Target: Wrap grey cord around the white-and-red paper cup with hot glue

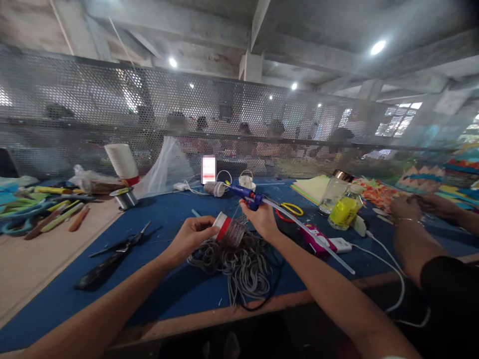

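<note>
Left hand (195, 235) pinches red-banded cup (223, 227); right hand (265, 218) curls round blue glue gun (240, 191). Below fingers: grey cord (249, 274), blue tabletop (168, 299). Beyond them: perforated screen (224, 104), concrete ceiling (322, 40).

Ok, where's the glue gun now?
In the head view, the blue glue gun is near the centre, in the right hand, above the cup in the left hand.

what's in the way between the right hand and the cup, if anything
Nothing visible blocks it: just what looks like a thin strand runs between the right hand and the cup, with the grey cord heaped below.
</note>
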{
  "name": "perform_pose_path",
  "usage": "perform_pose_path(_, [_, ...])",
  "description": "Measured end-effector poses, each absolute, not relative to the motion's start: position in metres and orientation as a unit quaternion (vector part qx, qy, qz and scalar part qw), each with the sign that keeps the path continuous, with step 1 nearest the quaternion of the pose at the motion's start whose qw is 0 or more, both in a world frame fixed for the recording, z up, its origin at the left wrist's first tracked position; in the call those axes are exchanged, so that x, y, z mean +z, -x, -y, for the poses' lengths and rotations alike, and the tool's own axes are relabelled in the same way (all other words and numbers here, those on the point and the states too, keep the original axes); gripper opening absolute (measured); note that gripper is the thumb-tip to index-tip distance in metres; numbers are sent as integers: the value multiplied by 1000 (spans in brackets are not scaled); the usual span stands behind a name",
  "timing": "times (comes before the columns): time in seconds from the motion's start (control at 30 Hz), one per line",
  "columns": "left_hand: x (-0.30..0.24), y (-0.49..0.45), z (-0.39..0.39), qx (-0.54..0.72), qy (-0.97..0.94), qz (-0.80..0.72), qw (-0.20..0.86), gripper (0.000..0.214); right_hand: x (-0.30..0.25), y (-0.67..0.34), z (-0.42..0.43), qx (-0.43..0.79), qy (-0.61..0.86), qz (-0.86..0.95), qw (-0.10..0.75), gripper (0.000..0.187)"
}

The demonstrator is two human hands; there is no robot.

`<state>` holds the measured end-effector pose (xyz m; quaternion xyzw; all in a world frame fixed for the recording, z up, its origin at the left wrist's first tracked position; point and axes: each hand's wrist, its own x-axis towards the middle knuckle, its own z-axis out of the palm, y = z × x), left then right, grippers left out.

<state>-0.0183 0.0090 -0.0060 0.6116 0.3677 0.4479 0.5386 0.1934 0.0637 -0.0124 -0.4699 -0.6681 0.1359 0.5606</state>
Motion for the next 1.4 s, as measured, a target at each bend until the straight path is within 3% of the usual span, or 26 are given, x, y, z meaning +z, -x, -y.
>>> perform_pose_path(1.4, [-5, 25, -12, 472, -655, -323, 493, 13, -13, -192, -61, 230, 449, 674, 540, 24])
